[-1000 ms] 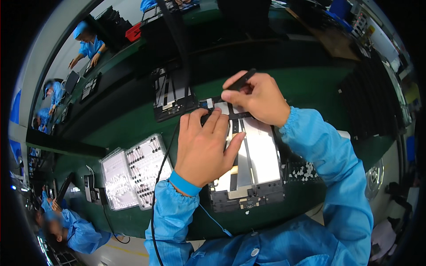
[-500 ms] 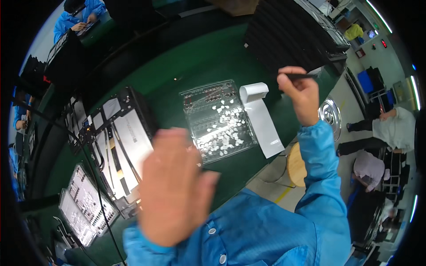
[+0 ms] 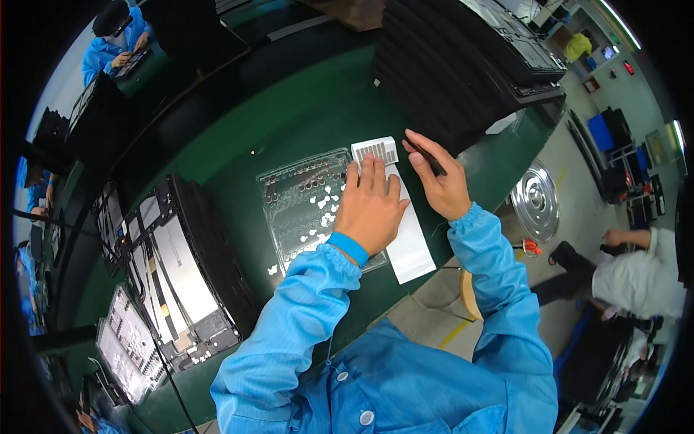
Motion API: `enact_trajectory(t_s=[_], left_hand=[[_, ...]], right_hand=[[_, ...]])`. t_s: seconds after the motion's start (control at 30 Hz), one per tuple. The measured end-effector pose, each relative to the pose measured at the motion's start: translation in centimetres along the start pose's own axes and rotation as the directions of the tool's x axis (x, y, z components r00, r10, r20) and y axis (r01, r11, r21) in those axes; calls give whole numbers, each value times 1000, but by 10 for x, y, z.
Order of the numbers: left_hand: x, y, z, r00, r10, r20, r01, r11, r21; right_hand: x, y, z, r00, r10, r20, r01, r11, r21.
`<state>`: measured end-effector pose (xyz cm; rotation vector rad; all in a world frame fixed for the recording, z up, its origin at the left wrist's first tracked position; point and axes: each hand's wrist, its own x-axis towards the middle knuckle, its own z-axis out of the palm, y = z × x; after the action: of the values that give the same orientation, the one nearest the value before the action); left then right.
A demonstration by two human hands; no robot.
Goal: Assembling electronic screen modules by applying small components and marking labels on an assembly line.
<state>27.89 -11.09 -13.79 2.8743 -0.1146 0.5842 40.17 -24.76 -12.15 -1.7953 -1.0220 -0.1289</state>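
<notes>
I am holding my left grip open, its fingers stretching over the right part of a clear tray and toward the curled far end of a white strip; whether my fingertips are pressing on that curl, I can't quite tell. My right grip is clasping a slim dark tool just beside the strip. The strip is lying on the green table alongside the tray, which is carrying small white pieces. An opened flat device is lying well to the left.
</notes>
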Motion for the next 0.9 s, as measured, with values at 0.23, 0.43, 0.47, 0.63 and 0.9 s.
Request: enact_trajectory(t_s=[0.23, 0.43, 0.47, 0.63, 0.9], left_hand=[[15, -11, 14, 997, -73, 15, 72, 997, 23], [20, -10, 14, 990, -119, 73, 118, 993, 20], [20, -9, 13, 989, -126, 74, 126, 992, 17], [19, -6, 18, 993, -113, 47, 112, 993, 26], [20, -5, 15, 987, -128, 96, 122, 991, 63]], right_hand=[[22, 8, 15, 982, 175, 64, -184, 968, 170], [31, 24, 22, 951, 304, 62, -310, 938, 156], [32, 26, 22, 947, 316, 61, -322, 931, 175], [31, 31, 21, 927, 370, 58, -373, 897, 238], [32, 45, 22, 941, 328, 86, -339, 923, 180]])
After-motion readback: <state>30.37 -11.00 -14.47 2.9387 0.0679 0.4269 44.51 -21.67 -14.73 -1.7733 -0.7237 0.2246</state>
